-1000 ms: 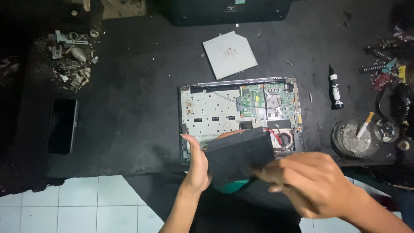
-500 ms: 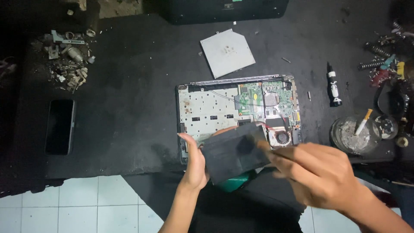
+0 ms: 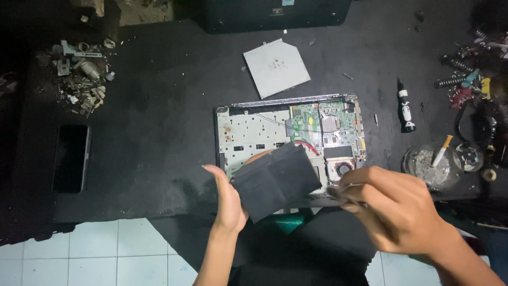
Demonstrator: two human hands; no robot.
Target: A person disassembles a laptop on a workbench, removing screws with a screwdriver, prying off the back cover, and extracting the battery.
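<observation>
An opened laptop base [image 3: 248, 132] lies on the black table, its green circuit board [image 3: 333, 124] and a small fan [image 3: 343, 169] exposed. My left hand [image 3: 227, 198] holds a flat black rectangular panel [image 3: 275, 180] tilted above the laptop's near edge, fingers behind it and thumb at its left side. My right hand [image 3: 391, 206] is closed on a thin tool whose tip reaches the panel's lower right edge; what kind of tool it is stays unclear.
A grey optical drive [image 3: 275, 66] lies beyond the laptop. A dark phone [image 3: 70, 158] and a pile of small metal parts [image 3: 82, 74] sit at the left. A black-and-white screwdriver [image 3: 405, 111], a glass ashtray with a cigarette [image 3: 431, 161] and assorted tools occupy the right.
The black panel has shifted slightly left and up in my left hand. My right hand has moved in toward the panel's lower right edge.
</observation>
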